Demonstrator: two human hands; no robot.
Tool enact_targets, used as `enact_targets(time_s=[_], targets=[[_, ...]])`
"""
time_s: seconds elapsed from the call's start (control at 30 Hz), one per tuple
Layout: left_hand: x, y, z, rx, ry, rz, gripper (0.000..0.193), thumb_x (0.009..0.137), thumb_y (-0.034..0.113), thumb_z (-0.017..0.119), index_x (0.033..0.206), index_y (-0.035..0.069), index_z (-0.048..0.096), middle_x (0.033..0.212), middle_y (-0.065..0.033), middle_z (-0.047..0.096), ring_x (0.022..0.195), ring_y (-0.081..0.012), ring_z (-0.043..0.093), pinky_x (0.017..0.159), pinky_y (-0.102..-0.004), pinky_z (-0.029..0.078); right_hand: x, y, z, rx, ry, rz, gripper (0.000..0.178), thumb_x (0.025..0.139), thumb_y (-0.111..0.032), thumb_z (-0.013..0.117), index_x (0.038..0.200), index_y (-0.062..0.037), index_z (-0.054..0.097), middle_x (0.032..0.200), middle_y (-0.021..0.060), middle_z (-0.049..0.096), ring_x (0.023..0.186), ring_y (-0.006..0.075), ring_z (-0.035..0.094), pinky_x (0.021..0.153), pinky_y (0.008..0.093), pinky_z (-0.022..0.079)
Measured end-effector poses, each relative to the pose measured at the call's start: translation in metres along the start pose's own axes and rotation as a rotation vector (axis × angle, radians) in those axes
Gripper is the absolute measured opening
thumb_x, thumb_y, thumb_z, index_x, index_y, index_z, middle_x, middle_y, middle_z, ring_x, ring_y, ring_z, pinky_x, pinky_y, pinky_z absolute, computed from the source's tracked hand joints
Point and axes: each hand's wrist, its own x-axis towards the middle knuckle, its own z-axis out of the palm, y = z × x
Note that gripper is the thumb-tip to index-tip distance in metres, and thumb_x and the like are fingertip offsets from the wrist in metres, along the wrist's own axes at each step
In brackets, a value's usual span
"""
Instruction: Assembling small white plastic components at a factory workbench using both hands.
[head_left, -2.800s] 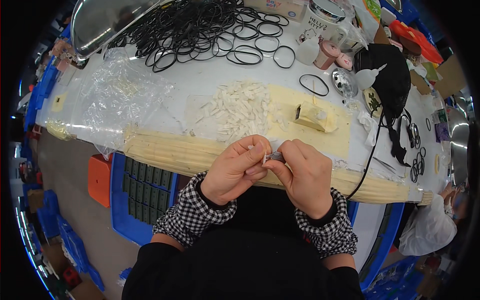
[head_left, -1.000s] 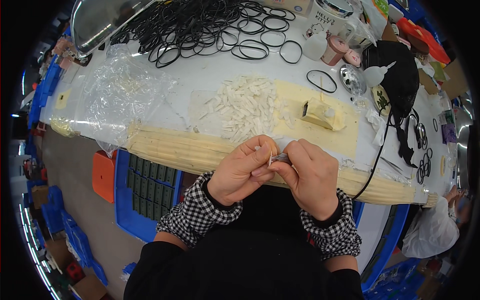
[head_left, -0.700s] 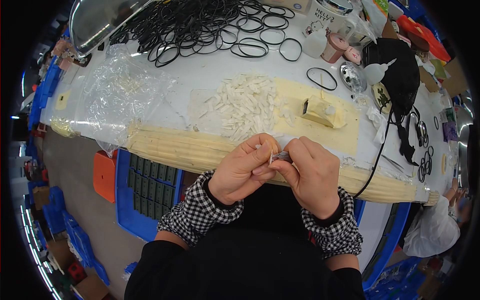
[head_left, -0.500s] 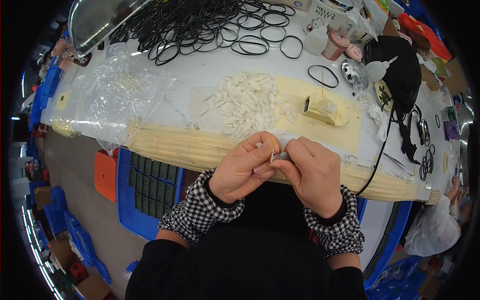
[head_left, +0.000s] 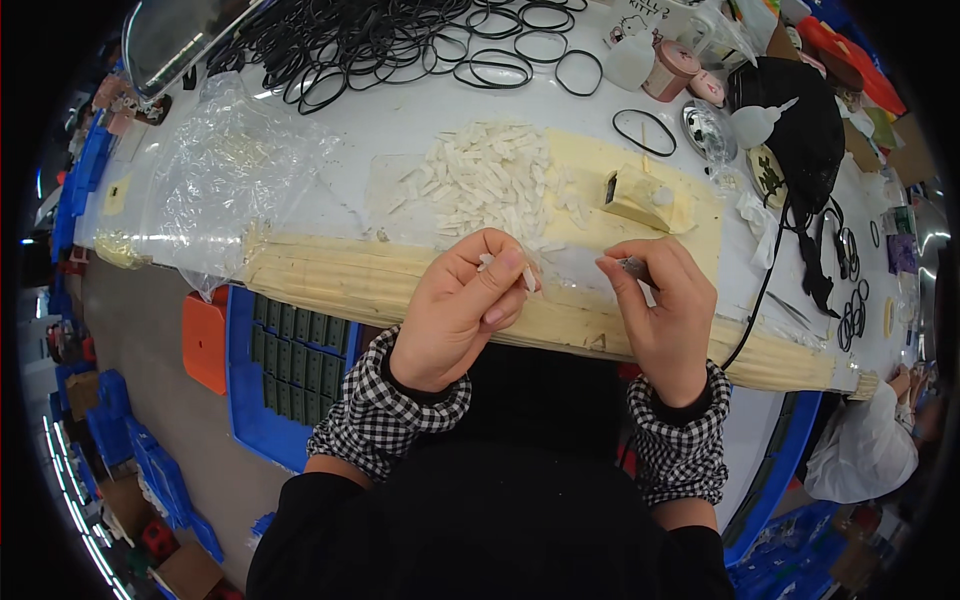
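My left hand (head_left: 458, 310) is closed in a pinch around small white strips (head_left: 528, 278) that stick out between thumb and fingers. Apart from it, to the right, my right hand (head_left: 668, 305) pinches a small flat grey piece (head_left: 633, 267), perhaps metal; its kind is too small to make out. Both hands are over the table's front edge. Just beyond them lies a loose pile of short white strips (head_left: 490, 180). To its right, on a pale yellow sheet (head_left: 590, 160), sits a small yellow-wrapped block (head_left: 648, 200) with a whitish lump on top.
Black rubber rings (head_left: 400, 50) are heaped at the back. A crumpled clear plastic bag (head_left: 225, 185) lies left. Tweezers (head_left: 790, 310), a black cable (head_left: 765, 290) and a black cloth bag (head_left: 790, 130) are right. Below stand a blue crate (head_left: 255, 425) and an orange stool (head_left: 205, 345).
My hands have come apart: the right moved right and up with the grey piece, the left moved slightly left and up with the white strips. The view shifted a little.
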Motion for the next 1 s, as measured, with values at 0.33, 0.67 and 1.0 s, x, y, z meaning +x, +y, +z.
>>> enact_targets(time_s=[0.33,0.67,1.0], targets=[[0.002,0.012,-0.013,-0.168,-0.046,0.060,0.017,0.098,0.019,0.042,0.094,0.004,0.050,0.088,-0.0091,0.058,0.056,-0.0048,0.039,0.051,-0.0189,0.031,0.001,0.002,0.014,-0.148,-0.102,-0.035,0.021,0.071,-0.001,0.067,0.090,-0.0087,0.064,0.081,0.0049,0.058,0.065,0.0240,0.060,0.055,0.0319,0.047],[0.000,0.010,-0.006,-0.074,0.117,0.064,0.019,0.097,0.020,0.047,0.096,0.002,0.054,0.082,-0.0034,0.055,0.058,-0.0050,0.040,0.053,-0.0186,0.031,0.008,-0.001,0.023,-0.057,-0.082,-0.026,0.019,0.070,0.000,0.067,0.087,-0.0055,0.063,0.080,0.0051,0.059,0.063,0.0233,0.059,0.055,0.0303,0.047],[0.004,-0.008,0.005,-0.010,0.076,0.022,0.015,0.093,0.015,0.057,0.100,0.002,0.057,0.080,-0.0011,0.057,0.060,-0.0029,0.039,0.056,-0.0178,0.032,0.003,-0.021,0.023,-0.010,0.147,-0.317,0.020,0.067,0.002,0.071,0.086,-0.0026,0.064,0.075,0.0081,0.062,0.058,0.0212,0.061,0.049,0.0278,0.046]])
